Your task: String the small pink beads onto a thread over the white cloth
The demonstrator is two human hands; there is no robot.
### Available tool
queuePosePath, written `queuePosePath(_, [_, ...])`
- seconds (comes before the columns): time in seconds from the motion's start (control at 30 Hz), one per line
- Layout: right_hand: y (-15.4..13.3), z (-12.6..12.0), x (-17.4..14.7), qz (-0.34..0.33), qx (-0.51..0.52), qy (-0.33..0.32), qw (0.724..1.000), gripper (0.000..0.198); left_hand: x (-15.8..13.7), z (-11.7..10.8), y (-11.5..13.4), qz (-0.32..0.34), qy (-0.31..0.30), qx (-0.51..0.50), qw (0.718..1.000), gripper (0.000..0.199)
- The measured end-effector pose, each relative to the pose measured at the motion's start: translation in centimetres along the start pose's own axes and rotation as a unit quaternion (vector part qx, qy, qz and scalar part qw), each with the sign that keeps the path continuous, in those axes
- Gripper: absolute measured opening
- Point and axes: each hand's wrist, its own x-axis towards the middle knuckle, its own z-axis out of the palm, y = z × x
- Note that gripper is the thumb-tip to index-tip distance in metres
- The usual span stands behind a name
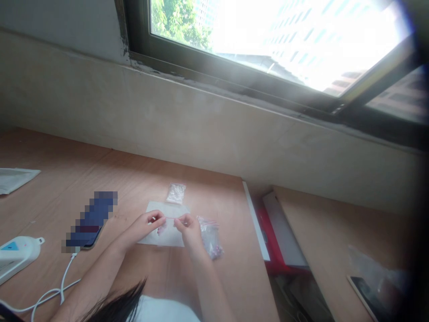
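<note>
Between my two hands a thin pinkish-red string is stretched, just above a white sheet of paper on the wooden table. My left hand pinches one end of the string. The other end is pinched by my right hand. Small pink pieces, too small to name, show by my left fingertips over the paper. Beyond the sheet lies a small clear bag with whitish contents. Beside my right hand is a clear zip bag with small pinkish bits at its bottom.
At the left lie a phone with a white cable and a white power strip. A pale packet is at the far left. Right of the table's edge stands a red object; another phone lies farther right. A window is above.
</note>
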Motion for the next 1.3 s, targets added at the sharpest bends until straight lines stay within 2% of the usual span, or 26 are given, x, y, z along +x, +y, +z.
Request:
queuePosePath(0.2, [1.0,0.0,0.2,0.003,0.044,-0.048,0.998,0.027,0.2,-0.4,-0.7,-0.008,0.041,-0.009,0.999,0.028])
queuePosePath(0.37, [1.7,0.1,0.1,0.045,0.085,-0.081,0.992,0.031,0.3,-0.7,-0.5,-0.037,0.088,-0.032,0.995,0.030])
queuePosePath(0.47, [1.8,0.3,-0.3,0.044,0.088,-0.092,0.991,0.028,0.3,-0.8,-0.7,-0.061,0.114,-0.043,0.991,0.031])
queuePosePath(0.7, [2.9,0.5,0.3,0.037,0.026,-0.026,0.999,0.025,0.9,-0.6,-3.0,-0.075,0.123,-0.078,0.986,0.035])
queuePosePath(0.83, [2.5,-0.1,3.5,-0.011,-0.017,0.066,0.998,0.022,1.1,-0.9,-5.5,-0.068,0.166,-0.030,0.983,0.035])
queuePosePath(0.9, [1.9,-0.2,5.8,-0.039,-0.045,0.107,0.992,0.021,1.1,-0.9,-6.9,-0.069,0.156,-0.001,0.985,0.035])
queuePosePath(1.1, [1.2,0.6,11.2,-0.046,-0.181,0.191,0.964,0.017,0.9,-0.6,-9.6,-0.016,0.153,0.086,0.984,0.032])
queuePosePath(1.2, [1.5,1.1,11.7,-0.051,-0.218,0.217,0.950,0.017,1.0,-0.6,-9.8,-0.004,0.150,0.099,0.984,0.032])
queuePosePath(1.3, [1.4,0.9,10.9,-0.075,-0.286,0.250,0.922,0.023,1.0,-0.7,-9.7,0.001,0.157,0.104,0.982,0.031])
